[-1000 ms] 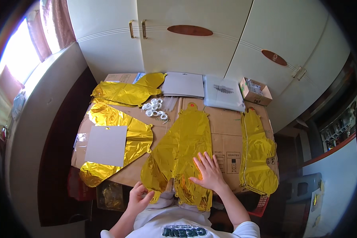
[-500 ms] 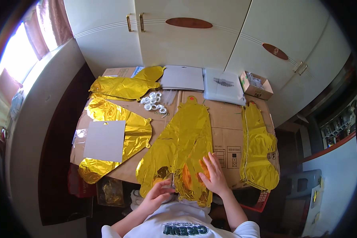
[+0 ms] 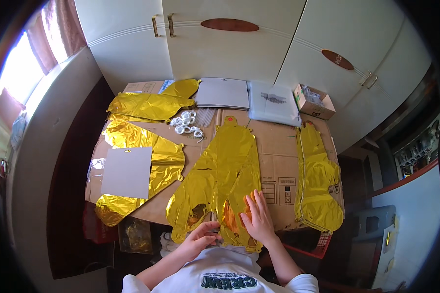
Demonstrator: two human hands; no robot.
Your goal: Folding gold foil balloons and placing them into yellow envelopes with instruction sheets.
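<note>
A large uninflated gold foil balloon [image 3: 235, 161] lies in front of me, its lower end over the table's near edge. A small tab with a red spot tops it, and a slit runs between its two lower parts. My right hand [image 3: 259, 222] rests on the lower right part with its fingers stretched out, and the foil reflects it in orange. My left hand [image 3: 200, 240] is at the slit near the bottom edge, fingers loosely bent and thumb apart, with nothing visible in it.
A grey card [image 3: 126, 172] lies on another gold foil balloon [image 3: 167, 163] at left. More folded foil [image 3: 149, 105] is behind it. White ribbon rolls [image 3: 183, 124], stacked grey cards [image 3: 222, 92], clear plastic bags [image 3: 274, 110] and a small box [image 3: 314, 102] line the back. Gold foil [image 3: 318, 180] lies right.
My left hand has moved slightly right along the lower edge. My right hand has slid slightly left and down over the foil. The whole view has shifted a little.
</note>
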